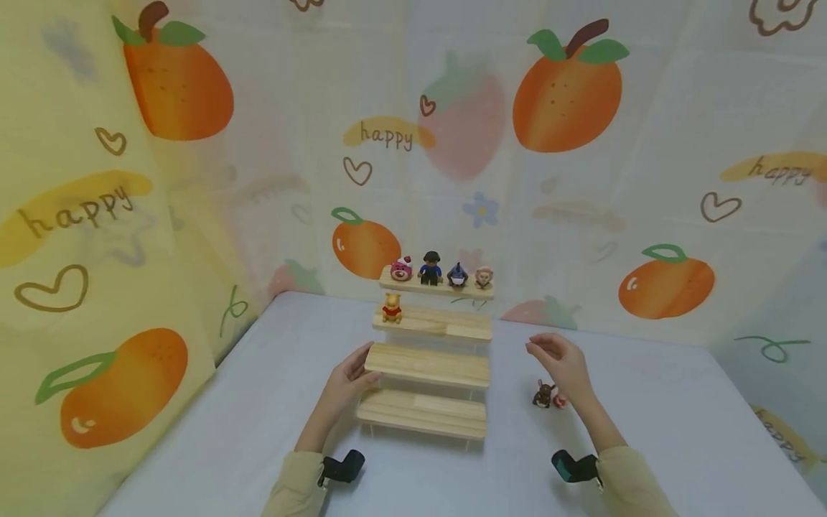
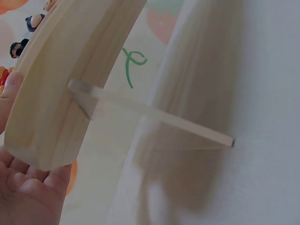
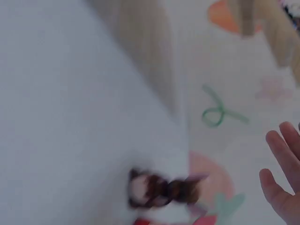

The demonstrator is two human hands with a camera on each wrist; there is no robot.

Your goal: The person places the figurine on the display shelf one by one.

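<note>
My left hand (image 1: 347, 382) grips the left end of the third board from the top of a four-tier wooden display stand (image 1: 426, 366). In the left wrist view, the thumb lies along one face of the board (image 2: 56, 93) and the fingers are on the other side. To the right of the stand, my right hand (image 1: 564, 362) is raised with nothing in it. Close to it on the table are a brown toy figure (image 1: 543, 394) and a red-and-white one (image 1: 560, 400), partly covered by the wrist. The right wrist view shows the brown figure (image 3: 161, 190) blurred.
Along the top board stand a pink bear (image 1: 401, 270), a toy figure in blue (image 1: 430, 269), a grey-blue donkey (image 1: 457, 276) and a light-brown figure (image 1: 484, 278). A yellow bear (image 1: 391, 309) occupies the second board's left end. Printed cloth (image 1: 258, 129) hangs behind the white table (image 1: 258, 373).
</note>
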